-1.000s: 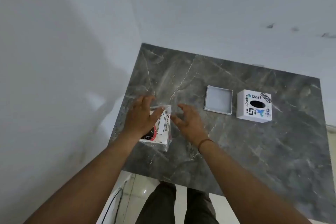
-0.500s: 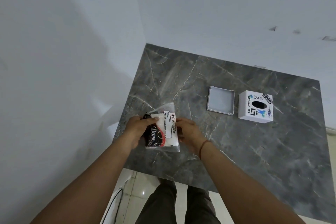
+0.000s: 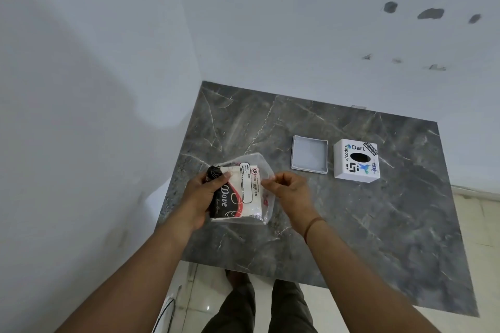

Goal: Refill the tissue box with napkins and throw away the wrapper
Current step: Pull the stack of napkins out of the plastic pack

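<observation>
A pack of napkins (image 3: 240,194) in a clear plastic wrapper with black, red and white print is held above the near left part of the grey marble table (image 3: 378,224). My left hand (image 3: 201,197) grips the pack's left side. My right hand (image 3: 289,192) pinches the wrapper's right edge between thumb and fingers. The white cube tissue box (image 3: 356,159), with stickers and a dark oval hole on top, stands to the right. Its flat white base panel (image 3: 309,154) lies separately on the table just left of the box.
White walls meet in a corner at the table's far left. The table's near edge is just above my legs and the tiled floor (image 3: 481,224). A dark cable (image 3: 165,311) lies on the floor at the lower left.
Both hands lifted the pack off the table and turned its printed face up. My right hand has shifted to pinching the wrapper's right edge.
</observation>
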